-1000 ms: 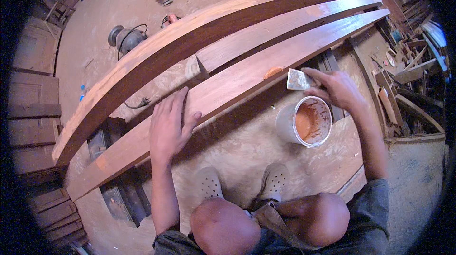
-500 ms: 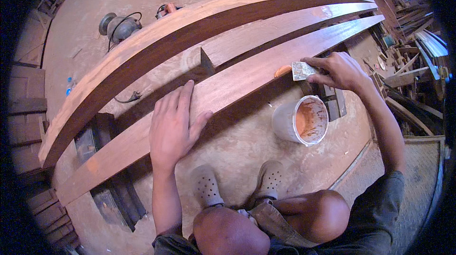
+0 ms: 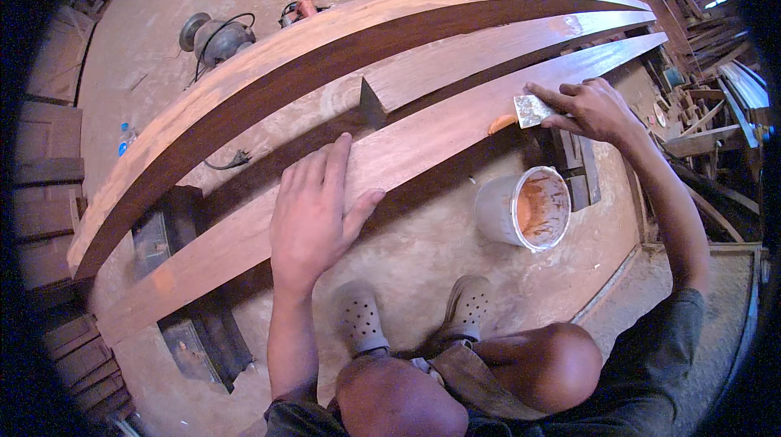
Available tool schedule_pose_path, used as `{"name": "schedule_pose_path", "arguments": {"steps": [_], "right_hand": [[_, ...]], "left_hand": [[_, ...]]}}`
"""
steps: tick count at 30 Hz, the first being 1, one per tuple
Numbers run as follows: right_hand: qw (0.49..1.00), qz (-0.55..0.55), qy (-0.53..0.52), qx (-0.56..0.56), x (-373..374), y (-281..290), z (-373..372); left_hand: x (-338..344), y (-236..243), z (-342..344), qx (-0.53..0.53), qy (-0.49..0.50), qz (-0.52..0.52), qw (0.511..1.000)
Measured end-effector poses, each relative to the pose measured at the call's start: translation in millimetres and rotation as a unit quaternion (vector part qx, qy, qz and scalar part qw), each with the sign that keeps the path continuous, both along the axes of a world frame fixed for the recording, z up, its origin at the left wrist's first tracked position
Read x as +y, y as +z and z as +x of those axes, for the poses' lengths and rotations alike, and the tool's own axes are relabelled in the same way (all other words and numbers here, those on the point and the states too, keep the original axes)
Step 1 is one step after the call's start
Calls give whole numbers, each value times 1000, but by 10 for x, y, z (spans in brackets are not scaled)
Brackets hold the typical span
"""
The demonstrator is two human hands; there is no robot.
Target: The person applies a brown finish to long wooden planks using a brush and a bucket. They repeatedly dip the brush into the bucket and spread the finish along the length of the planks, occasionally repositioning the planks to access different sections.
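Observation:
A long reddish-brown wooden board (image 3: 431, 128) lies in front of me, the nearest of several. My left hand (image 3: 313, 213) rests flat on it left of centre, fingers stretched out and thumb apart, holding nothing. Farther right, the fingers of my right hand (image 3: 592, 111) close round a putty-smeared scraper (image 3: 531, 111) with a flat, roughly square metal blade. The blade is at the board's near edge, just right of a patch of orange putty (image 3: 502, 124). Whether it touches the wood I cannot tell. Below the scraper stands a whitish bucket (image 3: 502, 211), its inside coated with orange-brown putty.
Behind the near board lie a shorter board (image 3: 455, 54) and a tall curved beam (image 3: 268, 75). Dark wooden supports (image 3: 195, 339) sit underneath. Past the beam are a grey motor-like machine (image 3: 224, 42) and a corded plug (image 3: 232, 160). Scrap wood (image 3: 704, 124) piles up at right.
My right hand and the scraper have shifted slightly away from me relative to the putty patch, and the blade's angle has changed. My left hand stays put on the board; the whole view has shifted slightly.

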State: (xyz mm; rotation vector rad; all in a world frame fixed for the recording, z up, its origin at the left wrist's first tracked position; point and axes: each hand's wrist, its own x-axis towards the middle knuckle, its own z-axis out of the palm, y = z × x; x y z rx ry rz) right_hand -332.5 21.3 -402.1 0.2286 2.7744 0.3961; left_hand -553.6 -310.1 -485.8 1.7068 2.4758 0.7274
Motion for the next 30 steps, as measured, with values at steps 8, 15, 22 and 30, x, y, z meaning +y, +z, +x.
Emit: {"name": "schedule_pose_path", "arguments": {"steps": [8,15,22,30], "right_hand": [[999,0,34,14,63,-58,-38],[994,29,89,59,153,-235,59],[995,25,74,66,-44,-269,-52],[985,-59,116,109,-621,-311,-260]], "left_hand": [[5,44,31,-27,21,-23,999],[34,-11,34,9,12,-16,1000],[2,38,42,10,16,-28,999],[48,-25,87,4,23,-29,999]]}}
